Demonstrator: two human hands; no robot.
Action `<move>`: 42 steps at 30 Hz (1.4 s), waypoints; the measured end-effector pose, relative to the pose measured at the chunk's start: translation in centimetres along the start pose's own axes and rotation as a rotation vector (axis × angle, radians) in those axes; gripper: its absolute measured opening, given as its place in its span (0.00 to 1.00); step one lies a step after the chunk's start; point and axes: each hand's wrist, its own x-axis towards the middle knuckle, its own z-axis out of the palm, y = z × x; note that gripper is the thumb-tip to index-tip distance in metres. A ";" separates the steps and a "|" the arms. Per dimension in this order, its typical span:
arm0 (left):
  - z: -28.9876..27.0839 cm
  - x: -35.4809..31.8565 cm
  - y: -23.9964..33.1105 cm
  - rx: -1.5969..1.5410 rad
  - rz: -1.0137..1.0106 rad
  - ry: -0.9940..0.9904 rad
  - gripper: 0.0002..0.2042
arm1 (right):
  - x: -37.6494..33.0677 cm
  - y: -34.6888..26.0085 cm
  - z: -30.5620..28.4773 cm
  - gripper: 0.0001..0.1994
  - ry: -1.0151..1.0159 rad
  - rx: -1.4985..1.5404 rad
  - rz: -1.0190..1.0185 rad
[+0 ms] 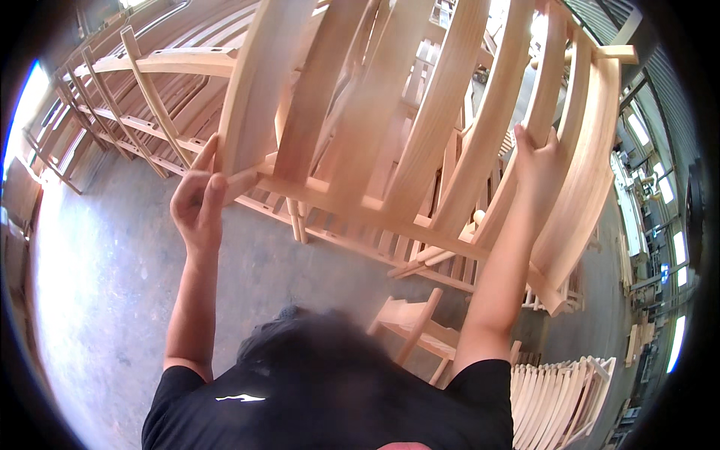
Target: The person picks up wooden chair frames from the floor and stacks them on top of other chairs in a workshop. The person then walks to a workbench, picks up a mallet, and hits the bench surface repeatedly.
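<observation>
Big pale wooden frame with curved slats [437, 112] sits dead ahead, slats running away from the person, its near pale rail [349, 198] sloping down rightward. Left hand [199, 202] pinches the left outer edge; right hand [537, 161] grips a slat further right. Neither's nearer, both touch it.

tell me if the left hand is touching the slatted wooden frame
Touching: the head view shows the left hand with its fingers against the left edge of the slatted wooden frame, no gap visible there.
</observation>
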 end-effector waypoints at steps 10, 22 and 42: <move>6.3 4.0 0.4 -0.002 0.013 -0.092 0.09 | -4.0 10.8 -14.4 0.33 0.421 -0.362 -0.166; 10.1 4.3 -4.3 0.712 -0.141 -0.231 0.25 | -14.8 26.4 9.5 0.34 0.440 1.818 0.689; 36.3 12.5 -11.2 0.265 0.137 -0.354 0.36 | -13.3 27.2 11.7 0.22 0.465 1.121 0.626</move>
